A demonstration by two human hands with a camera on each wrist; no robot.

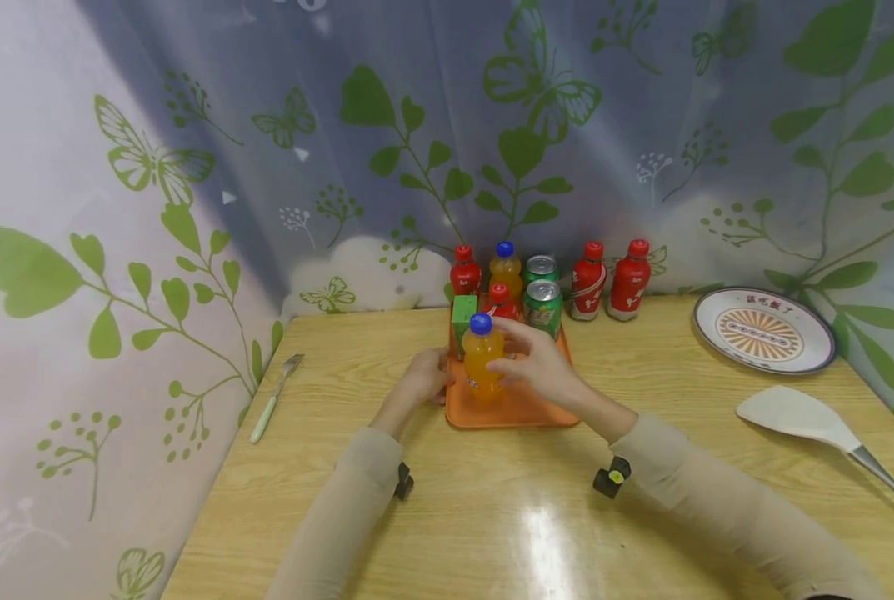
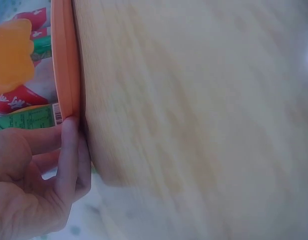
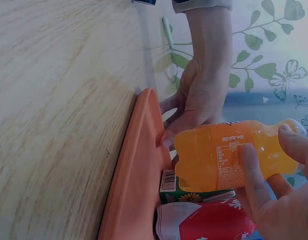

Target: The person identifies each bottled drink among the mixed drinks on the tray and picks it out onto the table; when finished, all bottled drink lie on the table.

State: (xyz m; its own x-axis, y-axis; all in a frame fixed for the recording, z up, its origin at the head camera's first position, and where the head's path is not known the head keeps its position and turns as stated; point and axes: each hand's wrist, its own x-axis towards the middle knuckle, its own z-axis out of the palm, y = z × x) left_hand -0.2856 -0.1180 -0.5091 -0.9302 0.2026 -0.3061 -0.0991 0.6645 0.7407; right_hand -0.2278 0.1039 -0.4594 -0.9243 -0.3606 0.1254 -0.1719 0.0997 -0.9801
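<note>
While the right hand (image 1: pixel 540 362) grips a clear plastic bottle of orange drink with a blue cap (image 1: pixel 480 360), holding it roughly upright over the 6 o'clock half of a shallow orange rectangular tray (image 1: pixel 517 414), the left hand (image 1: pixel 426 375) pinches that tray's rim at 9 o'clock. I cannot tell whether the bottle's base touches the tray. Towards 11 o'clock on the tray stands a green box-shaped carton (image 1: pixel 463 312), with a green-and-silver metal can (image 1: pixel 543 308) near 1 o'clock. Two red bottles with red caps (image 1: pixel 630 282) stand past the tray, between 1 and 2 o'clock, on a light wood-grain table (image 1: pixel 461 517). Well apart, a metal fork with a pale green handle (image 1: pixel 272 404) lies towards 9 o'clock, a round white patterned plate (image 1: pixel 765 329) towards 3 o'clock
</note>
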